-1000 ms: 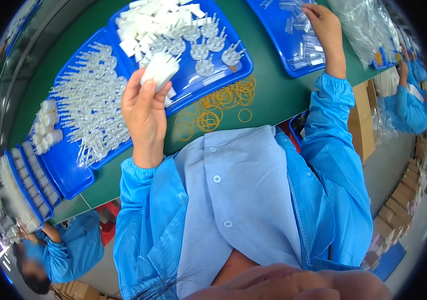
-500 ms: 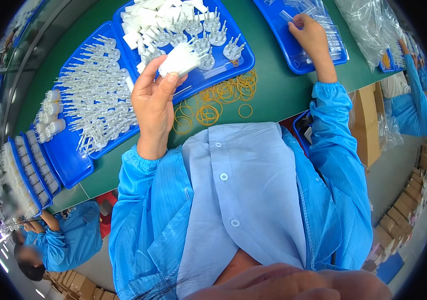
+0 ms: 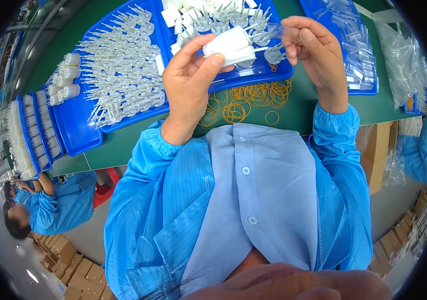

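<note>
My left hand (image 3: 187,82) is closed on a bundle of white blocks (image 3: 229,49), thumb in front and fingers behind. Thin pale prongs stick out on the bundle's right side. Just right of it, my right hand (image 3: 318,57) pinches a clear plastic strip (image 3: 279,33) between thumb and fingers, its end pointing toward the bundle. The two hands are apart. Below them is a blue tray (image 3: 268,77) with loose white blocks (image 3: 191,17) and clear pronged pieces (image 3: 275,53). Yellow rubber bands (image 3: 236,111) lie on the green table along its near edge.
Left of the hands, another blue tray (image 3: 76,132) carries many pronged pieces (image 3: 123,75). White round bundles (image 3: 66,75) and narrow filled trays (image 3: 28,132) stand farther left. A blue tray of clear strips (image 3: 361,55) and plastic bags (image 3: 398,65) lie right. Co-workers sit at both sides.
My right hand has come left from the tray of clear strips, bringing one strip beside the white bundle. My left hand still holds the bundle, now tilted differently. The whole view has shifted.
</note>
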Tool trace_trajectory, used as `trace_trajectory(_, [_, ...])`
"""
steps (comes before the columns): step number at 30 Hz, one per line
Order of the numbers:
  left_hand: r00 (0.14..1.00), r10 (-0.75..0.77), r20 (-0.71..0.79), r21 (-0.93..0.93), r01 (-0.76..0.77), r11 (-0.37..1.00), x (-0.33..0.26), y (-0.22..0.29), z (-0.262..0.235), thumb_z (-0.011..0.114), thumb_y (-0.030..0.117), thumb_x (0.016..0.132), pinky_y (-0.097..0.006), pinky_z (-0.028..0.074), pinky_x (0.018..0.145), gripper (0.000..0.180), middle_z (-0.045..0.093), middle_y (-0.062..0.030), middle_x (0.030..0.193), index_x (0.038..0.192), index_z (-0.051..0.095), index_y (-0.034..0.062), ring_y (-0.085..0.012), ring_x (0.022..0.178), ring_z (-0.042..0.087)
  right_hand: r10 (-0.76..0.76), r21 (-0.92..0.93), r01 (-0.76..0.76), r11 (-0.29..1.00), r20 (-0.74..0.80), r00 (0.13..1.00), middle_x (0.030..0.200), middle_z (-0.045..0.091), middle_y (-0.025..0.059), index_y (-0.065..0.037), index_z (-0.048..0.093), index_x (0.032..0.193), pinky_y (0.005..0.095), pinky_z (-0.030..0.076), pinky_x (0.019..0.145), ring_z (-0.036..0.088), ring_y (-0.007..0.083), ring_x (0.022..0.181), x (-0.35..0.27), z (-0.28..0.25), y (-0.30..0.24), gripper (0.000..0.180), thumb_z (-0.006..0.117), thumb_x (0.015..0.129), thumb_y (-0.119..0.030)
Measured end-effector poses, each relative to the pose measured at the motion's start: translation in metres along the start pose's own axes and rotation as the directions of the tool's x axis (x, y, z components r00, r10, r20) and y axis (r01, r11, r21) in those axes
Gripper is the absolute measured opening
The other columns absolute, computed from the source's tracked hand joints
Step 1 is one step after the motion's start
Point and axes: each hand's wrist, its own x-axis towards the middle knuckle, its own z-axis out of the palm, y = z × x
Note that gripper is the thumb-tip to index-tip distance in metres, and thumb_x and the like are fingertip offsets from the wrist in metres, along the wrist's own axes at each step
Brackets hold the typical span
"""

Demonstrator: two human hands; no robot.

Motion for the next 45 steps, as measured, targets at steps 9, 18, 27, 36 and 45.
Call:
trace_trajectory(9, [0.994,0.084,-0.071,-0.023,-0.086,0.996,0.005,-0.001,-0.009,0.062,0.0,0.089,-0.04,0.06,0.08,0.035,0.062,-0.0207,0.111,0.123,0.054,-0.0044,-0.0273,0.101,0.065,0.015,0.062,-0.011,0.998,-0.063,0.998,0.086,0.059,0.0108,0.0,0.057,0.121,0.0221,0.046,0.055,0.053,0.0106,0.07,0.009,-0.001,0.024,0.032,0.055,0.098,-0.021])
trace_trajectory(18, [0.995,0.066,-0.079,-0.043,-0.069,0.997,0.005,0.001,-0.009,0.063,0.002,0.089,-0.04,0.06,0.081,0.035,0.062,-0.0204,0.112,0.123,0.054,-0.0056,-0.0273,0.101,0.065,-0.026,-0.01,0.025,1.0,-0.055,0.998,0.101,0.063,0.0143,0.0,0.06,0.118,0.0229,0.051,0.063,0.058,0.0116,0.075,0.01,-0.001,0.02,0.034,0.066,0.089,-0.018])
trace_trajectory(27, [0.994,0.066,-0.082,-0.047,-0.07,0.996,0.005,0.001,-0.008,0.064,0.003,0.089,-0.039,0.059,0.082,0.035,0.062,-0.0201,0.112,0.122,0.054,-0.0056,-0.026,0.1,0.065,-0.101,-0.089,0.094,0.992,-0.081,0.992,0.116,0.06,0.0155,0.002,0.061,0.116,0.0276,0.054,0.074,0.059,0.013,0.08,0.01,0.006,0.013,0.033,0.068,0.086,-0.009])
trace_trajectory(36, [0.997,0.025,-0.076,-0.031,-0.027,0.999,0.005,0.001,-0.009,0.063,0.001,0.09,-0.038,0.059,0.082,0.037,0.063,-0.0203,0.112,0.124,0.053,-0.0057,-0.0265,0.102,0.065,-0.221,-0.129,0.202,0.971,-0.151,0.964,0.105,0.061,0.0157,0.005,0.06,0.118,0.0291,0.052,0.067,0.058,0.0161,0.078,0.003,0.011,0.004,0.033,0.063,0.089,-0.011])
trace_trajectory(45, [0.983,0.144,0.109,0.137,-0.159,0.978,0.003,-0.003,-0.015,0.066,-0.013,0.081,-0.036,0.054,0.094,0.044,0.044,-0.0097,0.122,0.123,0.055,-0.006,-0.027,0.113,0.058,-0.24,-0.232,0.196,0.953,-0.179,0.954,0.08,0.064,0.0072,0.001,0.068,0.107,0.0227,0.048,0.055,0.057,0.0103,0.063,0.007,0.032,-0.002,0.022,0.062,0.093,-0.014])
